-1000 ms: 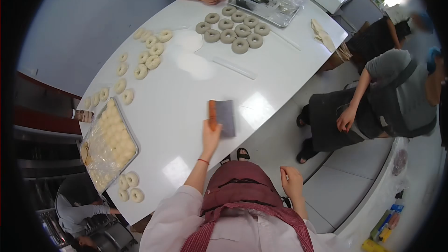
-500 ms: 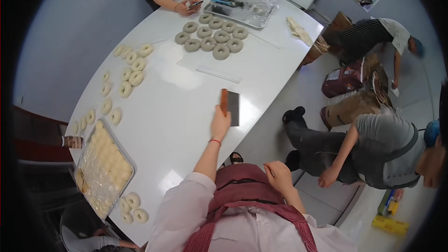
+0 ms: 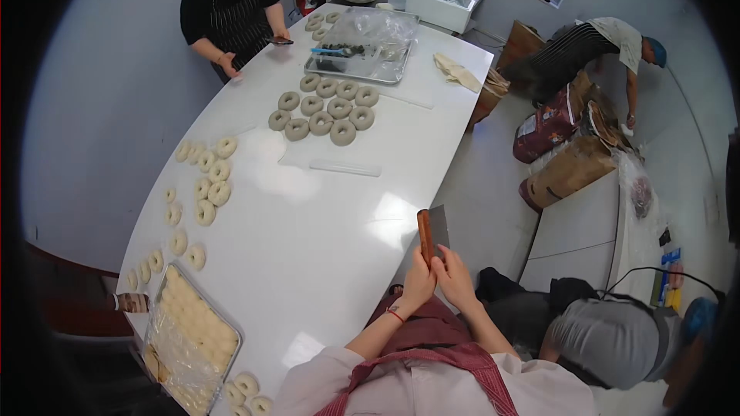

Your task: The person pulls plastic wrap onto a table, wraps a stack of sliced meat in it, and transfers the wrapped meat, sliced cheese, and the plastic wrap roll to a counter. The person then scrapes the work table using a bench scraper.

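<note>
In front of my apron I hold a dough scraper [image 3: 425, 237] with a wooden grip and a flat metal blade, over the table's near edge. My left hand [image 3: 418, 283], with a red string on its wrist, is wrapped round the lower end of the wooden grip. My right hand [image 3: 455, 279] is closed against the bottom of the blade, its thumb and fingers at the metal. Beyond them on the white table [image 3: 331, 216] lie a clear rolling pin [image 3: 345, 168] and a cluster of grey dough rings [image 3: 319, 123].
Pale dough rings [image 3: 219, 192] lie along the left side. A tray of dough balls [image 3: 193, 312] under plastic stands front left. A plastic-covered tray [image 3: 393, 69] and a cloth [image 3: 455, 72] lie at the back. Co-workers stand far left and bend at right, near flour sacks [image 3: 549, 127].
My left hand has drawn the scraper from over the table toward my body, and my right hand has come up to it. The co-worker in grey has bent lower; the far one stands more upright.
</note>
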Available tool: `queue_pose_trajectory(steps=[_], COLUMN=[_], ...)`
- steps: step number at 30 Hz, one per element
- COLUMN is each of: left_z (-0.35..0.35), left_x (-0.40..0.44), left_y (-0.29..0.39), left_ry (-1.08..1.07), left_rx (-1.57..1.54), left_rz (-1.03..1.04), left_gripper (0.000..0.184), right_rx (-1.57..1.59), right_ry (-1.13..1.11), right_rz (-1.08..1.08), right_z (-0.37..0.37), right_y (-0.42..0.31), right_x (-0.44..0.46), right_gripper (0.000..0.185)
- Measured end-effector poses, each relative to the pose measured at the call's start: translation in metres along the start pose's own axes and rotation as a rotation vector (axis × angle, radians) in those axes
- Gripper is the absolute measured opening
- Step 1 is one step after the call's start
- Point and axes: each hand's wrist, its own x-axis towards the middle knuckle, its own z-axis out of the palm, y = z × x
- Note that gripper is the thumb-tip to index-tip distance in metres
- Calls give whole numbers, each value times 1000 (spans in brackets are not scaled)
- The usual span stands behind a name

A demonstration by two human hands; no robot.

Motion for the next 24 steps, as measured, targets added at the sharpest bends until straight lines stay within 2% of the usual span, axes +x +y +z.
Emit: queue_pose_trajectory(steps=[1, 4, 7, 9, 11, 12, 13, 14, 15, 16, 18, 20, 22, 23, 24], left_z=[-3, -9, -13, -10, -3, -4, 1, 7, 10, 17, 33, 45, 59, 66, 73], left_x=[0, -7, -2, 3, 22, 29, 39, 49, 59, 69, 86, 101, 122, 132, 141], left_y=[-5, -24, 3, 5, 2, 11, 9, 10, 9, 10, 11, 17, 22, 25, 28], left_ry=[-13, -229, -193, -236, -97, -138, -121, -102, -133, -134, -136, -160, -132, -124, -97], left_rx=[4, 252, 158, 229, -215, -429, -569, -711, -720, -718, -700, -665, -654, -648, -646], left_rz=[11, 145, 231, 214, 63, -49, -68, -90, -87, -91, -64, -166, -164, -161, -173], left_gripper=[52, 53, 55, 55, 46, 36, 35, 34, 38, 38, 38, 38, 41, 41, 42], right_rx=[-48, -116, -115, -58, 1, -43, -42, -152, -262, -260, -405, -84, -549, -542, -611], right_ry=[1, 69, 80, 30, -63, -22, -18, 26, 69, 68, -89, 155, 224, 220, 82], right_rz=[-61, -43, -20, 81, -168, -300, -293, -412, -532, -528, -626, -48, 103, 97, 93], right_z=[9, 15, 9, -6, -22, -27, -33, -41, -48, -54, -64, -71, -104, -120, -148], right_y=[-8, -28, -21, -23, -20, -12, -6, -4, 1, 7, 27, 114, 194, 184, 155], right_x=[6, 16, 31, 36, 48, 52, 58, 63, 71, 83, 115, 160, 201, 209, 212], right_gripper=[37, 45, 43, 38, 31, 31, 31, 36, 40, 40, 49, 51, 48, 48, 48])
